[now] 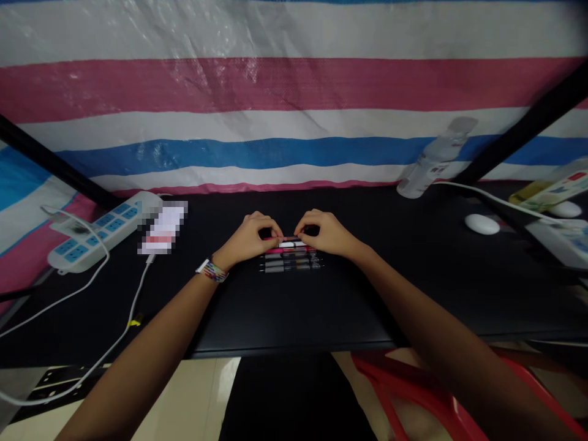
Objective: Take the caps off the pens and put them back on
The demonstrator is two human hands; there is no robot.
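Several pens lie side by side in a row on the black desk, most of them pointing left to right. Nearest my body are grey pens (289, 268), then a pink pen (274, 250) and a white pen (292, 244). At the far side of the row is a thin dark and reddish pen (290, 238). My left hand (252, 236) pinches its left end with thumb and finger. Its right end sits in the pinch of my right hand (327, 231). My fingers cover both tips of this pen. A colourful woven band (214, 270) circles my left wrist.
On the left are a white power strip (98, 231), a phone (163, 228) and its white cable (138, 300). A clear bottle (434, 162) and a white computer mouse (482, 224) stand to the right. A red stool (404, 383) is below the desk's front edge (294, 349).
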